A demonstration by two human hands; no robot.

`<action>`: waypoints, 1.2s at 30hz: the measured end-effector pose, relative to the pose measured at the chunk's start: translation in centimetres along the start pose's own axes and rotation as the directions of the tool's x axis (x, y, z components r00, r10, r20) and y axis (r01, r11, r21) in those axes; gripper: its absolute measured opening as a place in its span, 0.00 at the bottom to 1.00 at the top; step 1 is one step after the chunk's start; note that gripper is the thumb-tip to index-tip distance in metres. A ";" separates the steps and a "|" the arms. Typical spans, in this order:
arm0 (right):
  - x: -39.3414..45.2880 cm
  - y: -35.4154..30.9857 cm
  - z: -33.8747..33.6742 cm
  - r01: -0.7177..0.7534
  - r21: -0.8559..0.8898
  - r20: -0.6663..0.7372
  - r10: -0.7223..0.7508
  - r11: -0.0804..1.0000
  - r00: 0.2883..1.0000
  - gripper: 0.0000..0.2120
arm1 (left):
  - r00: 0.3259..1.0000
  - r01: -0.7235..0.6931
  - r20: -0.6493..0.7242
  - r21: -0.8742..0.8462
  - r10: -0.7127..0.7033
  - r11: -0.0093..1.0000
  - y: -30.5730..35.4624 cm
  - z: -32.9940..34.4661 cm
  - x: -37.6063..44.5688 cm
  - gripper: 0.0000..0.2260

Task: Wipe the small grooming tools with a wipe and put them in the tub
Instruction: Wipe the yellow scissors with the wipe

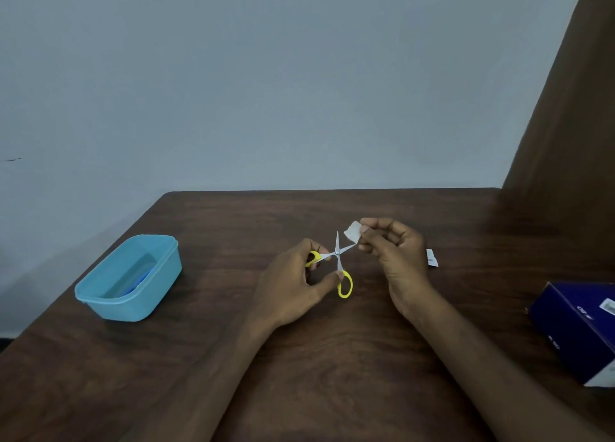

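Small scissors (338,261) with yellow handles are spread open above the middle of the table. My left hand (293,285) holds them by the handles, thumb against the lower yellow loop. My right hand (392,251) pinches a small white wipe (352,233) at the tip of the right blade. The light blue tub (100,296) stands at the left of the table, with something blue lying inside it.
A small white sachet (432,258) lies on the table just right of my right hand. A dark blue box (579,328) sits at the right edge. The brown wooden table (233,375) ends at a grey wall; a brown curtain (565,142) hangs at right.
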State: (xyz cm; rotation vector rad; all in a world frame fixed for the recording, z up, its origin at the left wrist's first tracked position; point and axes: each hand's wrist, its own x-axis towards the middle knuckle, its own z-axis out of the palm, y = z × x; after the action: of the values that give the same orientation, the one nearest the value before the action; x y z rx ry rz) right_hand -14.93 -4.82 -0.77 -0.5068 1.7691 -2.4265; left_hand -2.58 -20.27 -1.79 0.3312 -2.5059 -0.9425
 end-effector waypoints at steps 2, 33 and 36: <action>-0.2 0.1 0.1 -0.001 -0.034 0.020 0.001 0.999 1.000 0.07 | 1.000 -0.015 0.006 0.057 0.015 0.998 0.1 -0.1 -0.1 0.16; -0.3 -0.6 -0.5 0.003 -0.093 -0.001 -0.003 0.996 1.000 0.04 | 0.999 -0.026 -0.044 -0.038 0.024 0.999 -0.6 0.2 0.2 0.16; -0.7 -0.1 -0.1 -0.071 -0.144 0.096 0.085 0.987 0.992 0.02 | 0.998 -0.038 -0.050 -0.048 0.036 0.998 -0.6 0.2 0.2 0.16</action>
State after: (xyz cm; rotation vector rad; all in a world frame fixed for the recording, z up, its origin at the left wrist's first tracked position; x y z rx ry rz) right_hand -14.33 -4.50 -0.80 -0.5531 1.8885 -2.1938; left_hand -2.84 -20.67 -2.28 0.2882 -2.4324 -0.9681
